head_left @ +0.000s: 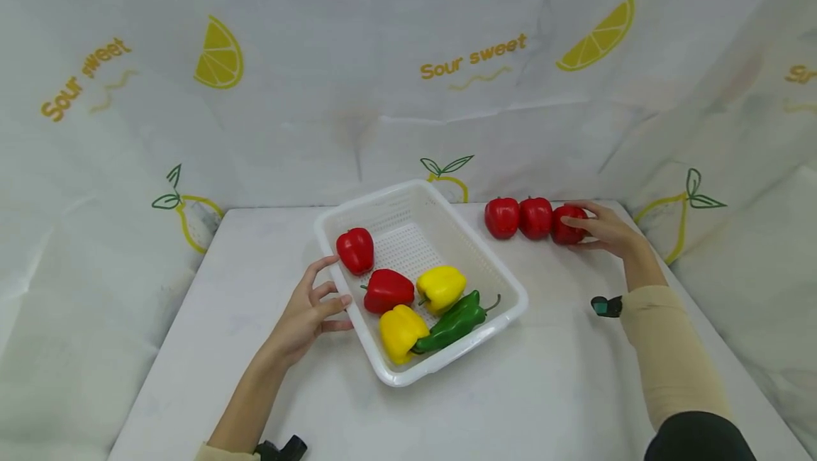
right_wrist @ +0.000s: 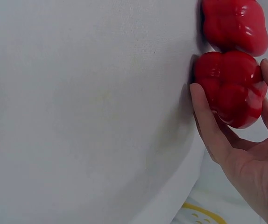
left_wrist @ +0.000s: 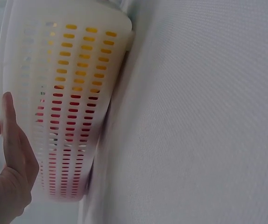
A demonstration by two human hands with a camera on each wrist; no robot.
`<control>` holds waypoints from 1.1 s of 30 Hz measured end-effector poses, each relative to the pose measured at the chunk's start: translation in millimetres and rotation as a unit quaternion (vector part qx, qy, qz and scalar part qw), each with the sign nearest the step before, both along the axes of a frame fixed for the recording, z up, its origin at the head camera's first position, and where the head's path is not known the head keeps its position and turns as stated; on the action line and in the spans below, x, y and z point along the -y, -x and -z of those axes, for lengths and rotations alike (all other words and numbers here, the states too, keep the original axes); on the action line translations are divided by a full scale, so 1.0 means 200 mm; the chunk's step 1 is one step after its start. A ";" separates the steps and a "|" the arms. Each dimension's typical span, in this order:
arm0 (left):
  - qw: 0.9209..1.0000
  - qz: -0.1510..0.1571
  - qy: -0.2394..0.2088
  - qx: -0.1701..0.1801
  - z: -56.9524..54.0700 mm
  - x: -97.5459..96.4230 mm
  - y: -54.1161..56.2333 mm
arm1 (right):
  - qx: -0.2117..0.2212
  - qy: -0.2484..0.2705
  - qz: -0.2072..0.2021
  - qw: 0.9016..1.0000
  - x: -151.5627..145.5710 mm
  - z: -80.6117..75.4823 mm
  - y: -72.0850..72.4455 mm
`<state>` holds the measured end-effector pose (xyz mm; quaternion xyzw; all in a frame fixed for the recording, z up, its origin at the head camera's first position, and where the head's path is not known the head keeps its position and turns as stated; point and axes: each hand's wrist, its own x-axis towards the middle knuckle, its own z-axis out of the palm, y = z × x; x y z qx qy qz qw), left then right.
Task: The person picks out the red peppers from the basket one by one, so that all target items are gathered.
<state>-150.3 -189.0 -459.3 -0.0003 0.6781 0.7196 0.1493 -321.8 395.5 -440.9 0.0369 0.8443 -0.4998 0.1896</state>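
At the table's far right, my right hand [head_left: 606, 230] grips the end red bell pepper [head_left: 567, 225] of a row of three, thumb and fingers around its sides. In the right wrist view, this bell pepper [right_wrist: 229, 86] sits against its neighbour [right_wrist: 236, 25]. My left hand [head_left: 309, 315] has its fingers spread at the left rim of a white plastic basket [head_left: 494, 262]. Up close in the left wrist view, a finger lies along the basket's slotted wall [left_wrist: 45, 107]. Inside are two red bell peppers [head_left: 355, 250], two yellow bell peppers [head_left: 442, 288] and long green peppers [head_left: 452, 324].
The other red bell peppers of the row, one in the middle [head_left: 535, 218] and one at its left end [head_left: 501, 218], stand near the back edge of the white table [head_left: 549, 376]. A white lemon-print sheet [head_left: 306, 113] hangs behind the table and along its sides.
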 end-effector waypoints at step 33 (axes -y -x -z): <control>0.999 -0.025 -0.025 0.002 0.02 -0.02 -0.04 | -0.008 -0.003 0.019 1.000 0.02 0.01 0.03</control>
